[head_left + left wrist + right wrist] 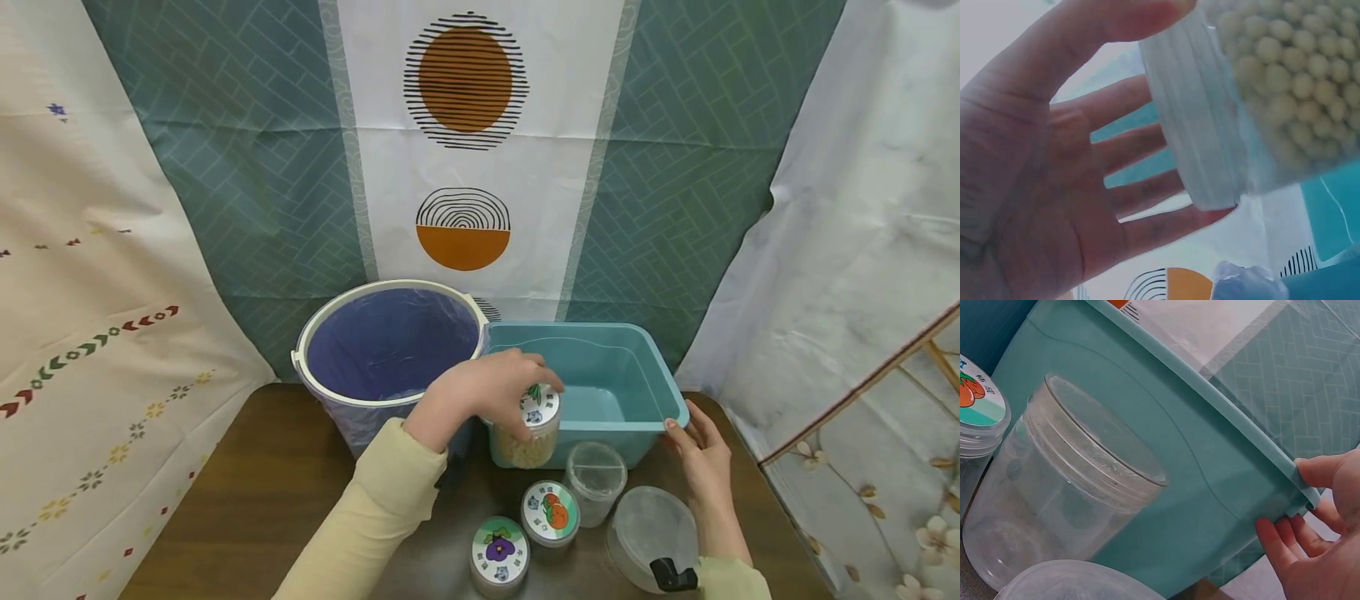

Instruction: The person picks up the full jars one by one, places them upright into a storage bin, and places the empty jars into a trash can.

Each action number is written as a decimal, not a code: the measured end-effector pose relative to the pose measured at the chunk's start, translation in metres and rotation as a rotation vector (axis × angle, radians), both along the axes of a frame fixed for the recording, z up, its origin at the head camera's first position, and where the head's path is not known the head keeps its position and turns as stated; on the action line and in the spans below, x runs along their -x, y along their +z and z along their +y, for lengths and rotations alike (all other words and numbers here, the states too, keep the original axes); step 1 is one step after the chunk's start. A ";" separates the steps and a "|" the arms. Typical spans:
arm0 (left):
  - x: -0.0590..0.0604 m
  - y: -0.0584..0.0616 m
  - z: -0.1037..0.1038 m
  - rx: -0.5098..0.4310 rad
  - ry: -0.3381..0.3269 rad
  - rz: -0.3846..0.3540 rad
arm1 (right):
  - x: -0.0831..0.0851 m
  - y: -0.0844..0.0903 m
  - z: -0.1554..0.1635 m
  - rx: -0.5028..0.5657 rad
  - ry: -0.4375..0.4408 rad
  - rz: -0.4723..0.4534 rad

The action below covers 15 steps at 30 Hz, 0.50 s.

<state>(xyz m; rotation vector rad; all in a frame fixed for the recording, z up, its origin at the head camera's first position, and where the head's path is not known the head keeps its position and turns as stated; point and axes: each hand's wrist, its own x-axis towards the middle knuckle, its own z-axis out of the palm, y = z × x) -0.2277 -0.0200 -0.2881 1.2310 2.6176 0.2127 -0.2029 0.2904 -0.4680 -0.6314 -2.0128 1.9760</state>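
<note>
The left hand [480, 392] grips the lid end of an upright jar of beans [527, 433] just in front of the teal tub [645, 367], whose near corner the right hand [701, 454] pinches.

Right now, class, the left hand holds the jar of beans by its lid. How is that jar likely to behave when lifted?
The jar of beans looks nearly full in the left wrist view, so it is probably heavy for its size. The left hand grips only the lid, so a loose lid might let the body drop. Its smooth, clear plastic wall may be slippery, and on its side the round jar would likely roll.
</note>
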 end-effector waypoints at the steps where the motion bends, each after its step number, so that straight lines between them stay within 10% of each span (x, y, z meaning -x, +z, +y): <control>1: 0.006 0.002 0.004 0.000 0.000 -0.003 | 0.000 0.000 0.000 0.005 -0.004 0.005; 15: 0.090 -0.002 0.037 0.000 0.066 -0.077 | -0.002 0.001 -0.001 -0.002 0.016 -0.011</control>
